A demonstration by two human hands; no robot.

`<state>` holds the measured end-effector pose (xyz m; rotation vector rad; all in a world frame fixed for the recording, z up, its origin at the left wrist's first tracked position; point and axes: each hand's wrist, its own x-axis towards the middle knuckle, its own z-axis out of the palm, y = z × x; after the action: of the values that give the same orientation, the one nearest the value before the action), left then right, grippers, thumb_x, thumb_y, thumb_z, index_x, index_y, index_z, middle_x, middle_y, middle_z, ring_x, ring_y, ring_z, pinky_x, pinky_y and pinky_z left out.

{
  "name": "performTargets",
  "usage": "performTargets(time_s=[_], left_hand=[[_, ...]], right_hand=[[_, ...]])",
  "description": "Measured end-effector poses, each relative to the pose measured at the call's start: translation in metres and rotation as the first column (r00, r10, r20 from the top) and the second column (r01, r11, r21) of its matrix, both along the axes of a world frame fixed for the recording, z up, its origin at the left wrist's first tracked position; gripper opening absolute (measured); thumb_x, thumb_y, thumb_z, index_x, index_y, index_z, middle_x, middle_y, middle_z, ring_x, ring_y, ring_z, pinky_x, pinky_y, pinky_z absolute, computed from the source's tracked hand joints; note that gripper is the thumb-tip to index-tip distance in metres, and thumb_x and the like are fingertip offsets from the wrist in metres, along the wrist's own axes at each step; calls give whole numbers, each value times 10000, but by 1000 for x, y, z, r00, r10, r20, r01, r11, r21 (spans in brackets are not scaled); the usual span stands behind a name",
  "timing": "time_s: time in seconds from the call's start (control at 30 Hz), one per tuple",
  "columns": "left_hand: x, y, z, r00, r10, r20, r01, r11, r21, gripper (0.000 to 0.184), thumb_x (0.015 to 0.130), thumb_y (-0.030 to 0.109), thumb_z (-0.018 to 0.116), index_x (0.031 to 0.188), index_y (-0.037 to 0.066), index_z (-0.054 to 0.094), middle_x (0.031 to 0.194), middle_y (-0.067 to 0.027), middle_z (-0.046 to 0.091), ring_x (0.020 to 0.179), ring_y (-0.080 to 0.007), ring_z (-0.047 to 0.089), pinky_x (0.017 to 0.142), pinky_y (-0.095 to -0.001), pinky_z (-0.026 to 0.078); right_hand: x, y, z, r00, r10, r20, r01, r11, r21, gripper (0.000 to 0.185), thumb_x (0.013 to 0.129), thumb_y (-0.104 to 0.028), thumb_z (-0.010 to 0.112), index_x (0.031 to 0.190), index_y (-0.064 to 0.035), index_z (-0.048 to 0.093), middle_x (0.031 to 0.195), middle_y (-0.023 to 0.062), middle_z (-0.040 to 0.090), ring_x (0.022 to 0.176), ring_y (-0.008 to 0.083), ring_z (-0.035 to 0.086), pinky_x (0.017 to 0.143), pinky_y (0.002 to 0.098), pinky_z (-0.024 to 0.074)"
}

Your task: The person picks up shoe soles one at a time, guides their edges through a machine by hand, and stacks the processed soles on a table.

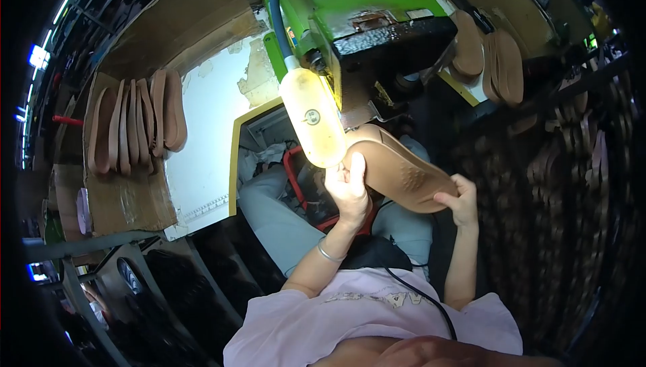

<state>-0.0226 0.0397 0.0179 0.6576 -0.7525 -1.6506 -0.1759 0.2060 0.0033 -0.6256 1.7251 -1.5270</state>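
Both hands are raised in front of the torso, apart from each other. The left forearm [319,263] angles inward; the left hand [348,195] is closed in a grip, left thumb [357,168] extended forward. The right forearm [463,266] points nearly straight forward; the right hand [464,204] grips, right thumb [445,198] directed inward.

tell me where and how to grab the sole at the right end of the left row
Best perhaps to take the end sole by its near end, from the right, with the left hand once it leaves the held sole. Its broad face shows on that side, beside white tabletop, while the row crowds its left.
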Motion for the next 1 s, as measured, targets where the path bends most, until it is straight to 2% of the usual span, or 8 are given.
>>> performTargets(time_s=[0.13, 0.2, 0.3, 0.43, 0.53, 0.63, 0.8, 1.0], left_hand=[[14, -3, 3, 994, 51, 95, -47, 998, -45, 214, 856, 106, 573, 1024, -3, 494, 976, -81, 580, 868, -128, 555, 795, -254, 433], [29, -7, 4, 986, 6, 168, -5, 1000, -8, 260, 844, 91, 579, 1063, -10, 481, 977, -98, 571, 908, -154, 550, 818, -279, 435], [44, -4, 20, 975, -173, 137, 176, 984, -10, 394, 849, 28, 517, 1216, -18, 380, 1159, -168, 507, 1041, -251, 539, 919, -377, 430], [41, 5, 15, 883, -404, 239, 419, 908, -13, 592, 796, -6, 556, 1330, 11, 301, 1189, -143, 488, 1055, -228, 529, 897, -328, 454], [7, -8, -5, 748, -493, 444, 596, 793, -123, 532, 781, 11, 599, 1278, 6, 406, 1122, -112, 536, 955, -167, 557, 865, -262, 428], [-42, 0, 8, 775, -478, 413, 551, 831, -73, 394, 796, 62, 628, 1157, -22, 495, 1015, -92, 583, 921, -147, 555, 856, -262, 426], [-71, 11, 18, 856, -353, 377, 416, 904, -98, 323, 753, 108, 712, 1013, -11, 561, 911, -76, 622, 824, -126, 571, 777, -250, 450], [-14, -13, 12, 908, -203, 368, 245, 967, -70, 284, 719, 106, 740, 925, -11, 583, 812, -42, 616, 734, -91, 554, 690, -228, 447]], right_hand=[[-20, -22, 15, 988, -97, -122, 76, 984, -164, 245, 654, -39, 751, 817, 13, 577, 762, 61, 624, 678, 97, 581, 641, 217, 474], [-18, -41, 29, 977, -212, 30, 212, 934, -287, 275, 680, -26, 724, 899, 26, 566, 846, 73, 621, 749, 122, 590, 728, 253, 477], [-12, -57, 27, 914, -353, 200, 405, 816, -412, 260, 733, -39, 694, 964, -7, 580, 890, 36, 612, 794, 98, 570, 734, 236, 455], [-16, -34, 6, 854, -415, 315, 509, 793, -335, 232, 790, -103, 666, 983, -15, 572, 923, 23, 600, 847, 91, 555, 767, 238, 441], [-26, 3, -23, 828, -480, 290, 555, 776, -300, 230, 825, -133, 635, 1005, -11, 561, 955, 38, 594, 890, 100, 557, 793, 237, 434], [-34, 43, -38, 823, -479, 305, 564, 750, -346, 253, 852, -144, 604, 1060, -21, 527, 1007, 39, 570, 942, 115, 543, 823, 262, 439], [-28, 39, -33, 728, -432, 533, 665, 635, -393, 319, 877, -181, 570, 1138, -32, 463, 1092, 72, 541, 1052, 168, 505, 919, 330, 399], [-14, 25, -39, 905, -212, 368, 346, 871, -349, 396, 841, -184, 622, 1148, 21, 479, 1104, 93, 551, 1033, 171, 517, 917, 311, 395]])
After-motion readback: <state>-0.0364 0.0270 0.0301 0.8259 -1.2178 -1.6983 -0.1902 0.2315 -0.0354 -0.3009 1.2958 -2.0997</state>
